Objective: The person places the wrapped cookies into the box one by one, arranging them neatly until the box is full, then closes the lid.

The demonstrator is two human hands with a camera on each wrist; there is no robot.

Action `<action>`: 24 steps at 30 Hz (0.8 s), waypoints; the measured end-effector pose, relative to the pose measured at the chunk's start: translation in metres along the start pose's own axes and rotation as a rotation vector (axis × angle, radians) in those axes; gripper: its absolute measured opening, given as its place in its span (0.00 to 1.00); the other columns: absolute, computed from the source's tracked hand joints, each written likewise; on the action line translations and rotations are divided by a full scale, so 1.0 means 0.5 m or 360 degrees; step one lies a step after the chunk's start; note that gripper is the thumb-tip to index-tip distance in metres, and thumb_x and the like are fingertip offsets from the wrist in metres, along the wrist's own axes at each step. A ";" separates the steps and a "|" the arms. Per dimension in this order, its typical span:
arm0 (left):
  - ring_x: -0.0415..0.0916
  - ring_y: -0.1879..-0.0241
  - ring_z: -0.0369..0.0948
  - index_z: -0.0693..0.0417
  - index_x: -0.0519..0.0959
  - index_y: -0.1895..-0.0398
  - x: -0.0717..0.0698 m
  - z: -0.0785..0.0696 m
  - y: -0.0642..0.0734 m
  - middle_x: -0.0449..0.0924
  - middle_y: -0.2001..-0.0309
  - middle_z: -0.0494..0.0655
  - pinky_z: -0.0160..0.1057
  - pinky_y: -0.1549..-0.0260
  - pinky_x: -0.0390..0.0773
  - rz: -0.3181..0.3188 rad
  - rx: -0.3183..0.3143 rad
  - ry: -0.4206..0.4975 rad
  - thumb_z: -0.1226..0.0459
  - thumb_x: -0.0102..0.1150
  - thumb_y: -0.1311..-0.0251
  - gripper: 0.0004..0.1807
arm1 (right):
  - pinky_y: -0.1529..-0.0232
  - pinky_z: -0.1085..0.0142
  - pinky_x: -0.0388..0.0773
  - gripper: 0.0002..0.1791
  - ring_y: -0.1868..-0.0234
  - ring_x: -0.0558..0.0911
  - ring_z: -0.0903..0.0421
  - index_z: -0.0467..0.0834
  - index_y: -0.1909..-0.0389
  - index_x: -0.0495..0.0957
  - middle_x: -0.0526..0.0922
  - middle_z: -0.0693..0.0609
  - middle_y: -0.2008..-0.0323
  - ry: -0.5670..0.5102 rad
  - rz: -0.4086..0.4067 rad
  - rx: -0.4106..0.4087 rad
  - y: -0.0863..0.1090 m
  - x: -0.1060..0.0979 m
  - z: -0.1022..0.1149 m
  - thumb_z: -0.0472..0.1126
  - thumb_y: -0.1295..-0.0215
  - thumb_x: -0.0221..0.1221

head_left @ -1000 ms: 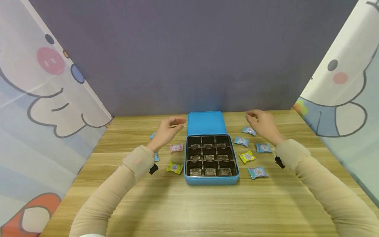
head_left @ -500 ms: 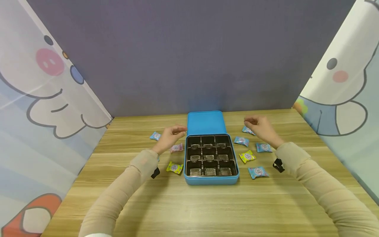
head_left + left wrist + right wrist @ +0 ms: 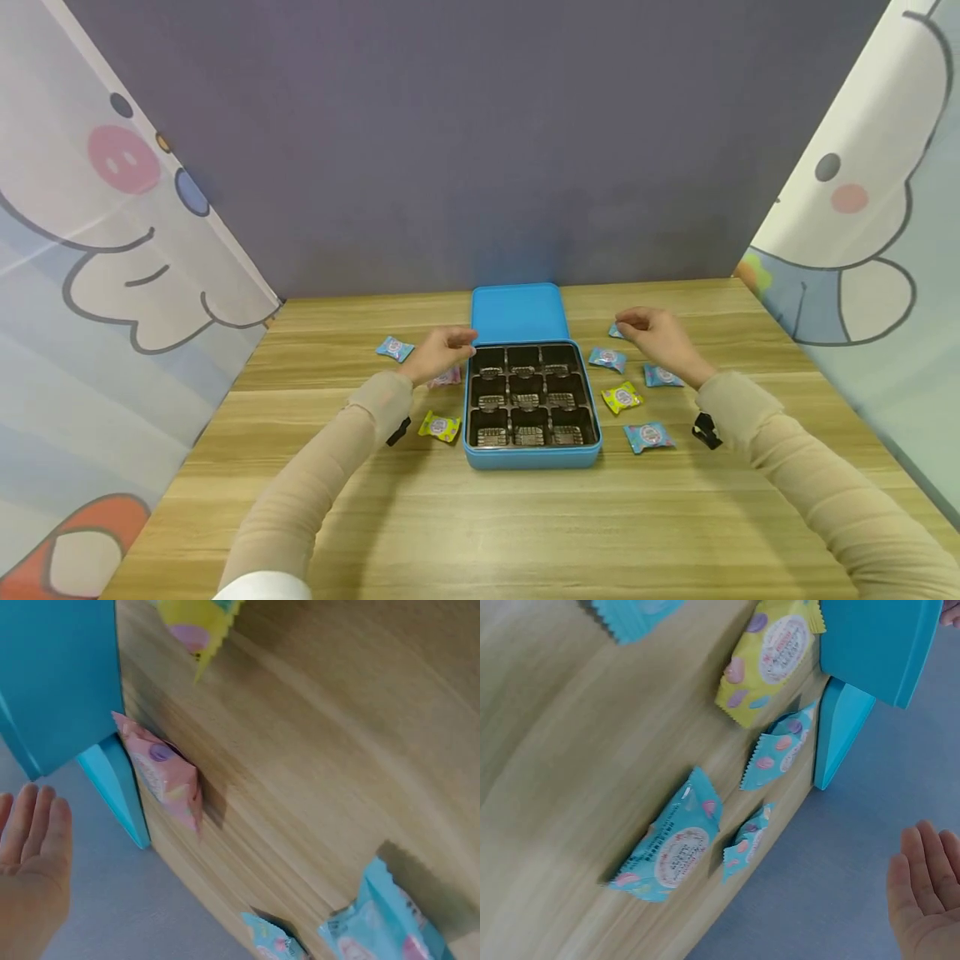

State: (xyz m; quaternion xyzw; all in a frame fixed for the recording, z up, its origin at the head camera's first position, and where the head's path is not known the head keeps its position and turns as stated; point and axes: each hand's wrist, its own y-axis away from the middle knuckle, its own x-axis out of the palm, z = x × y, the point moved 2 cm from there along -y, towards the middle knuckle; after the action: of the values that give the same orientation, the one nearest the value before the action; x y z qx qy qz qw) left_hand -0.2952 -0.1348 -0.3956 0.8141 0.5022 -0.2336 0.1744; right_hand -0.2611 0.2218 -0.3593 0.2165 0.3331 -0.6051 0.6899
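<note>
A blue tin (image 3: 532,459) stands on the table with its lid (image 3: 519,317) folded back and a dark compartment tray (image 3: 508,406) inside. Beside its left rim, my left hand (image 3: 441,352) hovers with relaxed fingers, holding nothing. It partly covers a pink wrapped candy (image 3: 446,377); a yellow-green candy (image 3: 440,426) lies closer to me. On the other side, my right hand (image 3: 660,337) is raised, its fingers loosely extended in the right wrist view and holding nothing. It hides part of a far blue candy (image 3: 617,330). Another blue candy (image 3: 607,359) lies nearby.
Right of the tin lie a yellow candy (image 3: 622,397) and two more blue candies, one at the front (image 3: 648,437), one under the right wrist (image 3: 663,376). Leftward are a blue candy (image 3: 395,348) and a second blue candy (image 3: 390,922). A grey partition (image 3: 510,150) borders the wooden table.
My left hand has moved right and slightly lower, closer to the tin, uncovering the far left blue candy. My right hand has lowered a little. The tin and candies stay put.
</note>
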 end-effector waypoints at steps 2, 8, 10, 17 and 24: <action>0.66 0.39 0.46 0.58 0.65 0.36 0.001 0.006 -0.005 0.68 0.38 0.49 0.45 0.41 0.68 0.0038 -0.0028 0.0006 0.61 0.50 0.35 0.24 | 0.53 0.49 0.74 0.20 0.50 0.76 0.41 0.37 0.45 0.72 0.77 0.37 0.50 0.0008 0.0002 0.0003 0.001 0.003 0.001 0.45 0.30 0.48; 0.63 0.37 0.48 0.59 0.65 0.36 -0.001 0.010 -0.016 0.67 0.37 0.49 0.46 0.40 0.66 0.0089 -0.0063 0.0014 0.64 0.49 0.35 0.24 | 0.50 0.47 0.72 0.21 0.49 0.76 0.41 0.37 0.46 0.73 0.77 0.37 0.50 -0.0006 -0.0008 -0.0036 0.001 0.006 0.002 0.47 0.30 0.47; 0.63 0.37 0.48 0.58 0.65 0.36 -0.001 0.010 -0.019 0.66 0.37 0.50 0.47 0.40 0.66 0.0090 -0.0077 0.0009 0.64 0.50 0.35 0.24 | 0.49 0.47 0.72 0.21 0.49 0.76 0.40 0.37 0.47 0.73 0.77 0.36 0.50 -0.0021 -0.0010 -0.0064 0.001 0.007 0.000 0.48 0.30 0.47; 0.62 0.36 0.49 0.56 0.66 0.36 0.007 0.022 -0.032 0.65 0.36 0.51 0.47 0.39 0.65 0.0161 -0.0081 0.0003 0.60 0.52 0.36 0.25 | 0.50 0.47 0.73 0.21 0.50 0.76 0.40 0.37 0.48 0.75 0.78 0.37 0.51 -0.0018 -0.0037 -0.0095 0.004 0.014 -0.018 0.48 0.31 0.48; 0.64 0.38 0.48 0.56 0.68 0.37 0.006 0.024 -0.029 0.67 0.37 0.51 0.47 0.40 0.66 0.0165 -0.0089 0.0021 0.61 0.53 0.37 0.24 | 0.50 0.46 0.72 0.19 0.50 0.76 0.39 0.37 0.49 0.75 0.77 0.37 0.50 -0.0043 -0.0043 -0.0106 0.008 0.022 -0.026 0.46 0.31 0.49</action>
State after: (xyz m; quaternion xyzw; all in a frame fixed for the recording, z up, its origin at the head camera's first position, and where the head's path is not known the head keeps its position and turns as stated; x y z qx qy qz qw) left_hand -0.3097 -0.1324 -0.4078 0.8353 0.4669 -0.2048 0.2058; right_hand -0.2594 0.2240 -0.3766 0.1807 0.3466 -0.6059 0.6929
